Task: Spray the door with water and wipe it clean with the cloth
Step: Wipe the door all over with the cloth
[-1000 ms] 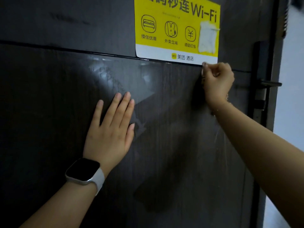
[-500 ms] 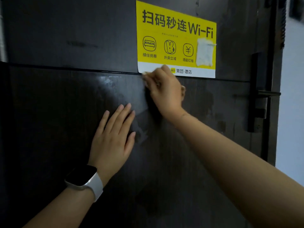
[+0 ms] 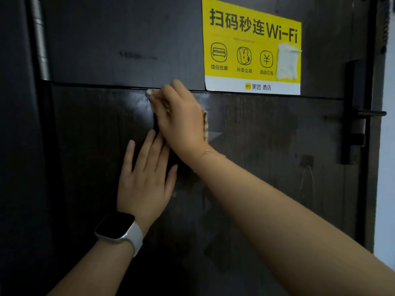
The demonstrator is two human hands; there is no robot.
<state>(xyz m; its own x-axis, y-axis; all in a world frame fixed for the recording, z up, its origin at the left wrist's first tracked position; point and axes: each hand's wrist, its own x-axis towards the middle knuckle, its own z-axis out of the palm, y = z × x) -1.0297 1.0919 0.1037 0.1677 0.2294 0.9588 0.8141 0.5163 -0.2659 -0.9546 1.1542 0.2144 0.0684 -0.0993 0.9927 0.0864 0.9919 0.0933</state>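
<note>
1. Because the right hand (image 3: 181, 116) pressed the cloth (image 3: 204, 122) against the door (image 3: 256, 189) just under the horizontal groove, its fingers (image 3: 164, 97) curled around the fabric, the likeliest trouble was the cloth riding up over the groove; just up and to the right of those fingers the yellow sticker (image 3: 252, 45) began, and a damp stroke there could lift its lower edge.
2. Only a pale strip of cloth showed at the fingertips and another behind the heel of the hand, so most of it was bunched under the palm; a loose grip could let it slip and leave bare skin rubbing the door.
3. The left hand (image 3: 147, 178) lay flat on the door, fingers straight and close together, holding nothing, its fingertips touching or nearly touching the underside of the right hand. A downward stroke would likely have run into them.
4. Faint pale marks showed on the panel to the right of the wiping fingers; if left, they would dry as smears.
5. The door handle (image 3: 372, 113) stood well to the right of both hands, no risk for the moment.
6. Count: one door, one cloth, two hands, one sticker, one handle, one watch (image 3: 119, 231) on the left wrist. No spray bottle was in view.
</note>
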